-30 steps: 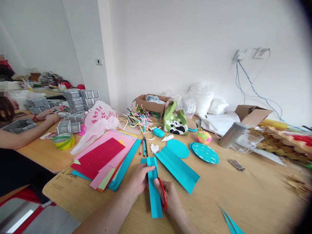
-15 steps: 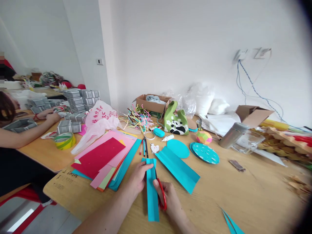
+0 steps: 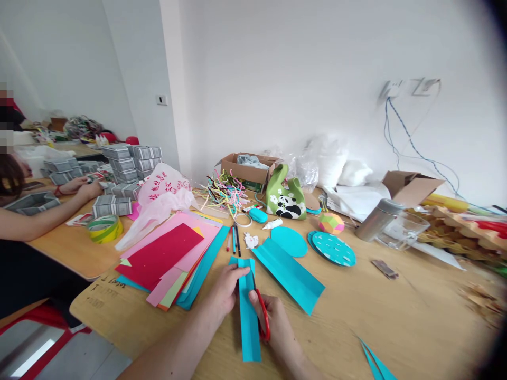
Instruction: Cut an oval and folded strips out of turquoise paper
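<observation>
A creased strip of turquoise paper (image 3: 249, 332) is pinched near its far end by my left hand (image 3: 228, 287), thumb on top. My right hand (image 3: 273, 316) grips red-handled scissors (image 3: 264, 316), whose dark blades lie along the strip's right edge, partly hidden by paper and fingers. Just beyond, to the right, lies a larger folded turquoise sheet (image 3: 291, 277). Behind it rest a turquoise paper oval (image 3: 289, 241) and a white-flecked turquoise oval (image 3: 335, 248). Several pens (image 3: 234, 239) and a small white cutout (image 3: 251, 240) lie ahead of my left hand.
Stacked coloured paper (image 3: 166, 258) lies left, near yellow-green tape (image 3: 104, 228). A green panda bag (image 3: 287, 198), pipe cleaners (image 3: 225, 192) and a carton (image 3: 247, 171) stand behind. A metal flask (image 3: 378, 219) and glass mug (image 3: 406, 230) stand right. Another person's hands (image 3: 83, 187) work at the left table.
The near end of the turquoise strip has shifted slightly right and toward me. Both my hands keep nearly the same place. The other person's hand at left has moved a little right.
</observation>
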Demonstrator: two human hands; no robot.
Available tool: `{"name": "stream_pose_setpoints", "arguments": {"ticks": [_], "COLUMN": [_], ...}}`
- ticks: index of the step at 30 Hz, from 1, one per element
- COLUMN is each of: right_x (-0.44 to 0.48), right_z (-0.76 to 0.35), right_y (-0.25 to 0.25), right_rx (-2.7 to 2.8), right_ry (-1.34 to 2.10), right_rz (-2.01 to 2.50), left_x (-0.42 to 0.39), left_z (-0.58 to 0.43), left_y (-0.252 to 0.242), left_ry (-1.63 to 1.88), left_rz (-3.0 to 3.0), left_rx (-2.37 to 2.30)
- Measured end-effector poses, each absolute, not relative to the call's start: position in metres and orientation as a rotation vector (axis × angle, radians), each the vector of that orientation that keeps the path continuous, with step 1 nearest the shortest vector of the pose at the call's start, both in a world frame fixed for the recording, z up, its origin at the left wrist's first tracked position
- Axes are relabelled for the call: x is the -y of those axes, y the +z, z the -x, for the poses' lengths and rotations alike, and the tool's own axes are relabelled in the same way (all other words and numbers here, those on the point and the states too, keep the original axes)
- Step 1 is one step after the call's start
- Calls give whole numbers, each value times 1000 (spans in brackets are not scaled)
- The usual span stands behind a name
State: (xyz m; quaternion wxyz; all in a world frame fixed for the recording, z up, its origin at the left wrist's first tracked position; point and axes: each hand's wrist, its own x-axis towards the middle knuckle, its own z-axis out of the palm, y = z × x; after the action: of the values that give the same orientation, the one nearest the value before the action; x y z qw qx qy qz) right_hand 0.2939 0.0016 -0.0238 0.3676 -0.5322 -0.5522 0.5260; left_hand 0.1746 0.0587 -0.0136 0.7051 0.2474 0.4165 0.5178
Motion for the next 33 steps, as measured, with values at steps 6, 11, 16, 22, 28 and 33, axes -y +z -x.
{"name": "stream_pose_setpoints", "arguments": {"ticks": [6,11,16,22,28,33], "right_x": [-3,-3,-1,-2,-5,-5], "right_z": [-294,-296,-294,-293,-296,-295], "right_y": [-19,-22,-23,-25,-29,-27], "right_rx": [1439,1422,1423,1433,1450,1422], "right_ry": [1314,1313,1375,1359,1341,1365], "right_rz": [1399,1426,1416,1423,1397,1386], "left_x": [-57,-58,-60,-61,-57,-58], "left_z": [-175,-175,-173,-172,-175,-175], "left_y": [-15,-15,-14,-13,-12,-13], "left_ry": [1128,1133,1156,1161,1121,1110], "left_rz": [-558,-561,-539,-545,-567,-578], "left_rx": [-911,-910,-926,-927,-910,-908]}}
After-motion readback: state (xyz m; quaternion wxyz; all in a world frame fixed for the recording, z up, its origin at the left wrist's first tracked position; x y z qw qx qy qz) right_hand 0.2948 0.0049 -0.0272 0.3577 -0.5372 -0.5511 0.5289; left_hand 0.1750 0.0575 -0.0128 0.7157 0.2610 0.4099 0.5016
